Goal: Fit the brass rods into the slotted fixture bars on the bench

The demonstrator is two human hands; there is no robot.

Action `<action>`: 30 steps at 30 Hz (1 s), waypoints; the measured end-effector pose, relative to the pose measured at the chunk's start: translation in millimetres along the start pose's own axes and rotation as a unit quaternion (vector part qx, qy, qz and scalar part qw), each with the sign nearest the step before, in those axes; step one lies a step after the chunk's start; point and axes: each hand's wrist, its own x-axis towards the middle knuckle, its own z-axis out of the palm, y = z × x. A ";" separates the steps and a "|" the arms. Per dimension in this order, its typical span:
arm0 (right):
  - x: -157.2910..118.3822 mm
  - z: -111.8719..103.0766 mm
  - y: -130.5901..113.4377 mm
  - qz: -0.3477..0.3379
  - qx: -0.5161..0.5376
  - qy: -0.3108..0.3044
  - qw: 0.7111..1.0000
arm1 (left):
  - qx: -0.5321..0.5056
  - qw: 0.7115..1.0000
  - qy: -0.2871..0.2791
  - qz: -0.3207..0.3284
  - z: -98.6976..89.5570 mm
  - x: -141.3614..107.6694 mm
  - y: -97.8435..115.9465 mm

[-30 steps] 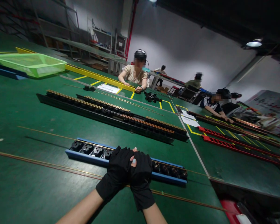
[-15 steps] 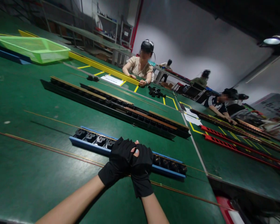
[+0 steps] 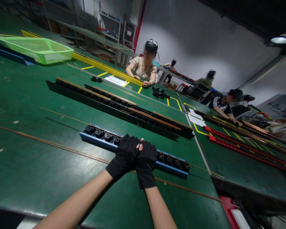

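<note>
Both my hands wear black fingerless gloves and meet side by side over the middle of a blue channel [image 3: 98, 142]. My left hand [image 3: 126, 152] is closed over the channel, its fingers curled and mostly hidden. Against it, my right hand [image 3: 146, 154] is closed the same way, with a few bare fingertips showing between the two. Black blocks [image 3: 107, 137] sit in a row inside the channel, showing on either side of my hands. A thin brass-coloured rod [image 3: 62, 115] runs lengthwise through the row and sticks out past both ends.
Beyond lie long black channels [image 3: 85, 100] with blocks and rods. Loose thin rods [image 3: 62, 147] cross the table on my side. A green basket [image 3: 58, 57] and yellow channel [image 3: 105, 67] are farther back. Red channels [image 3: 228, 144] lie right. Co-workers sit across and to the right.
The view has shifted slightly. The blue channel's left end appears farther right and up, and my hands appear a little higher, still closed together over the channel.
</note>
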 end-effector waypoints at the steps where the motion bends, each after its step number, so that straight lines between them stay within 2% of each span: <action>1: 0.6 1.0 0.7 -0.001 0.002 -0.006 1.000 | 0.003 1.000 0.001 0.000 1.4 0.2 0.1; 7: 6.3 4.4 5.8 -0.014 0.009 -0.013 1.000 | 0.011 1.000 0.010 0.003 7.8 4.0 -2.3; 11: 7.3 2.9 6.0 -0.005 0.018 -0.033 0.999 | 0.007 0.999 0.023 0.029 6.4 8.0 -6.2; 22: 6.6 9.0 8.5 -0.001 0.025 -0.043 0.999 | 0.000 0.999 -0.029 0.041 7.6 9.6 -12.3; 25: 8.0 7.4 7.9 -0.007 0.020 -0.024 0.999 | 0.005 0.998 -0.047 0.038 5.1 11.6 -11.1; 30: 10.0 5.9 9.0 -0.004 0.027 -0.029 0.999 | 0.005 0.998 -0.017 0.053 9.1 12.0 -12.3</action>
